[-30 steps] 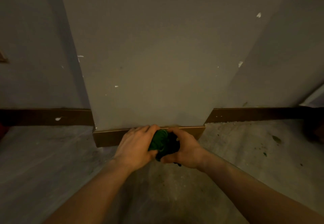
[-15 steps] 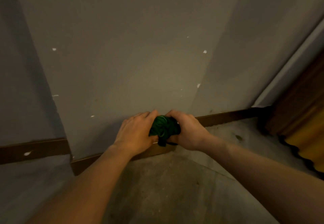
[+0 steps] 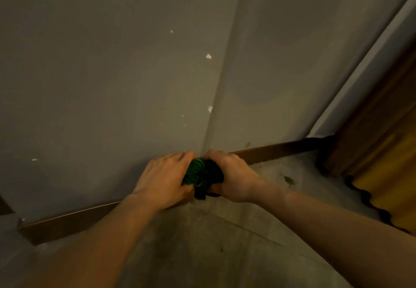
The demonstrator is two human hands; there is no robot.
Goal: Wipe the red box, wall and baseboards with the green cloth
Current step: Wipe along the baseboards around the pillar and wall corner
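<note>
Both hands are closed on the green cloth, a bunched, knitted-looking wad of dark green fabric with a loose tail hanging from its lower edge. The left hand wraps it from 9 o'clock, fingers curled over the top; the right hand clamps it from 3 o'clock, so the two hands sit together with only the cloth between them. The wad is pressed low against the outer corner of the wall, just where it meets the baseboard.

The wall is matte grey paint, flat and smooth, pocked with small white chips near the vertical corner edge. The baseboard is a dark brown strip with a faint sheen along its top edge, running out toward 8 o'clock and toward 2 o'clock from the hands. The floor is rough, mottled grey concrete with specks of debris and a thin line across it. At 3 o'clock stands a brown wooden door frame beside a yellow-orange surface with a dark wavy edge.

Compared with half a second ago, the view has swung rightward and closer: the corner edge now rises straight above the hands, more of the door frame shows, and the hands hold the cloth in the same grip.
</note>
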